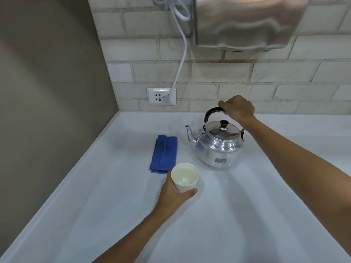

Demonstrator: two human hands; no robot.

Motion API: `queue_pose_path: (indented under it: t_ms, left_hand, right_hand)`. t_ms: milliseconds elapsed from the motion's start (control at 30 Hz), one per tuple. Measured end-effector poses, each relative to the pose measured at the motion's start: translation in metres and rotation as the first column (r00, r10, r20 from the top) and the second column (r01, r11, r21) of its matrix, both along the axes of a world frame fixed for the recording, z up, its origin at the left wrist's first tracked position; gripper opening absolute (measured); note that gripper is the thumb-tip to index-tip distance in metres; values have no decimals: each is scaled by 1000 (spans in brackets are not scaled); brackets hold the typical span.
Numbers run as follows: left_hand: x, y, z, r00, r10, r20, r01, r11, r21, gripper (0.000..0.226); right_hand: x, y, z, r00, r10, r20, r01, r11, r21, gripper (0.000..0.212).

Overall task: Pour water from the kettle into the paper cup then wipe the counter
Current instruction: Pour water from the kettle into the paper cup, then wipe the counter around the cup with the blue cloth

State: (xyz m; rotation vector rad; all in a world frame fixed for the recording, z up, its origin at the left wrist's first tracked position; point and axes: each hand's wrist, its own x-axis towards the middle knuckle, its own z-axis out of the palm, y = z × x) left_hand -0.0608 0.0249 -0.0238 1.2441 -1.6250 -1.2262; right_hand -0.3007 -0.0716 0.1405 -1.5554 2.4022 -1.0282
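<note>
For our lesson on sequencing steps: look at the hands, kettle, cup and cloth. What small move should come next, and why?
Probably let go of the kettle handle. The paper cup in the left hand already looks filled, and the kettle appears to sit upright on the counter, so the right hand could reach for the folded blue cloth to wipe.

Steel appliance (250, 21) cropped by top edge; outlet (161, 96) label too small to read; handle (212, 112) partly hidden under right hand (237, 108).

bare counter (247, 215) right, cloth (163, 153) left
</note>
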Motion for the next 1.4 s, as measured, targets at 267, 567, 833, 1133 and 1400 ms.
queue_pose_path:
  t_ms: [267,567,833,1133,1400]
  left_hand:
    - [-1,1,1,1000,7,16,-8,1000,25,82]
    - [0,0,0,1000,-3,4,3,1000,18,79]
    - [12,-1,-4,990,-132,40,131,991,22,84]
    - [91,-42,2,911,-165,377,212,974,-86,78]
    - [33,-132,11,806,48,590,133,956,-259,57]
  right_hand:
    - [1,-21,-12,1000,-16,20,16,1000,-2,27]
    - [5,-33,-27,999,-33,10,33,999,29,30]
    - [9,-31,-35,997,-3,-83,-1,999,-40,57]
    - [20,49,-110,941,-238,240,315,877,-362,46]
    - [29,91,-195,965,-109,-239,174,948,268,55]
